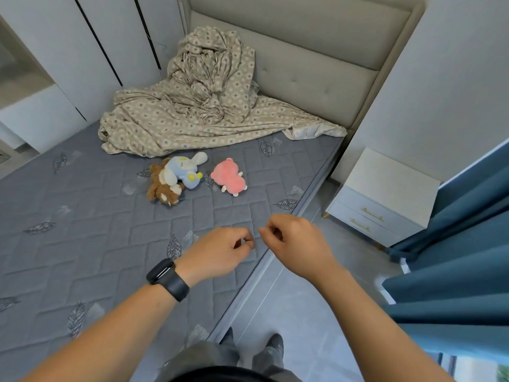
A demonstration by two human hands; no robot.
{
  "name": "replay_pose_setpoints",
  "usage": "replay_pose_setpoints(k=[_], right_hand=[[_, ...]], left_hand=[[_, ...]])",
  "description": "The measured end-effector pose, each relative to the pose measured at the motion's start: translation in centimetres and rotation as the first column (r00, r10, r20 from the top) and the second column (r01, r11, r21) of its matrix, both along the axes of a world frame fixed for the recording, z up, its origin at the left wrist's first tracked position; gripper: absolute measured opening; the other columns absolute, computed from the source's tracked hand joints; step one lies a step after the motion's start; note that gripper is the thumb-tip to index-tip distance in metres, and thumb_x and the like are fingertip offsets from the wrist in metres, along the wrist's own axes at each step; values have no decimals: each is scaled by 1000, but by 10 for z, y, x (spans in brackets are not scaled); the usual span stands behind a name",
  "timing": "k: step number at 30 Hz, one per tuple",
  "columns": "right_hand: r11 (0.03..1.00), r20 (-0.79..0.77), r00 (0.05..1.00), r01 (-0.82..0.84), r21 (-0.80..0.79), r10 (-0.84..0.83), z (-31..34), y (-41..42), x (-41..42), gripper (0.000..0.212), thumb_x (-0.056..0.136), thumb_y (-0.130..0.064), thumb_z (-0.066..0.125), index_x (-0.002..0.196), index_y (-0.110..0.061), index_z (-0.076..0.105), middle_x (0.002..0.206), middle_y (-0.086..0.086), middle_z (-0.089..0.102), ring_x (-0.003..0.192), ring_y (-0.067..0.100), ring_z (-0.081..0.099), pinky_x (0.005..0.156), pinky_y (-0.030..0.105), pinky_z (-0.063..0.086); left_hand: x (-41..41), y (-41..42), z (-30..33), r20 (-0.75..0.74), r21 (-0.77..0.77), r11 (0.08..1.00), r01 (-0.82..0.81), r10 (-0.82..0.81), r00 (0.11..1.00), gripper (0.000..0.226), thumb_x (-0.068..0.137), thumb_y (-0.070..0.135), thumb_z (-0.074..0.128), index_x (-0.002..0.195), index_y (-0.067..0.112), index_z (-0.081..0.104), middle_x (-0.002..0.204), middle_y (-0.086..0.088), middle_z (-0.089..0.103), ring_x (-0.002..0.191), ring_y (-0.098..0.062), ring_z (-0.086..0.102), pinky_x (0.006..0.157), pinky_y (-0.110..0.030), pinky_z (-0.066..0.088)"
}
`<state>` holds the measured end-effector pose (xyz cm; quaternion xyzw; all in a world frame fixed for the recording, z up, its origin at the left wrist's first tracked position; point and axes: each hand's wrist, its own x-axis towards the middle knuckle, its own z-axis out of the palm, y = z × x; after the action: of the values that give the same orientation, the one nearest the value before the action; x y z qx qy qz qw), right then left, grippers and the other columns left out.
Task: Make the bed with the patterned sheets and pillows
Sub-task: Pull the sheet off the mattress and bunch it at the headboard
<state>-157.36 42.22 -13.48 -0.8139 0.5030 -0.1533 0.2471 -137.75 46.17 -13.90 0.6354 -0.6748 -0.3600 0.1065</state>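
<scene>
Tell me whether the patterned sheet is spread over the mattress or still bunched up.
Bunched up. The patterned sheet lies in a crumpled heap against the headboard, and most of the grey mattress is bare.

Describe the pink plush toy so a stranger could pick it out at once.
Start at the bare grey quilted mattress, below the crumpled patterned sheet heaped by the headboard. Three plush toys lie there; the pink plush toy lies alone on the right, apart from the blue-and-white bunny lying on the brown one.
</scene>
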Motion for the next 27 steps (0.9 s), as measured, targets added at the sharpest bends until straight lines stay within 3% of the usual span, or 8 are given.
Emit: replay_pose_setpoints(k=[8,13,17,23,27], right_hand=[[999,-17,999,-33,11,33,4,-25,40,29,98,-44,54,74,-29,47,70,-14,50,69,10,49,60,29,32],[998,-41,997,-65,-15,64,6,-55,53,29,98,-45,54,76,-26,51,69,-14,50,68,10,50,58,30,33],[985,-77,982,-170,26,172,-5,-94,45,29,98,-45,53,77,-26,53,70,-13,52,69,11,52,60,29,33],[946,-114,939,-325,24,325,-10,-185,11,32,98,-45,53,78,-21,53,74,-8,55,72,17,53,63,36,45],[906,-135,896,-418,59,422,-13,-237,-7,30,98,-46,53,79,-22,55,77,-8,59,76,19,56,65,38,47]], left_hand=[[25,-19,-7,-60,3,1000,8,-8,998,14,100,36,52,92,31,63,56,17,54,53,-2,49,53,-28,31],[45,-54,-12,-3,-24,999,-39,39,999,14,100,38,51,92,34,63,64,10,55,61,-6,52,55,-30,33],[33,-80,-24,-27,-35,988,-148,147,989,15,99,36,53,97,27,65,64,11,54,61,-4,51,56,-29,34],[-12,-132,-31,-1,-4,940,-341,341,940,13,99,39,52,94,33,63,80,14,62,74,-4,57,69,-34,49],[-44,-161,-25,-29,-4,873,-488,487,873,17,99,39,52,98,30,66,83,11,64,76,-5,57,65,-31,45]])
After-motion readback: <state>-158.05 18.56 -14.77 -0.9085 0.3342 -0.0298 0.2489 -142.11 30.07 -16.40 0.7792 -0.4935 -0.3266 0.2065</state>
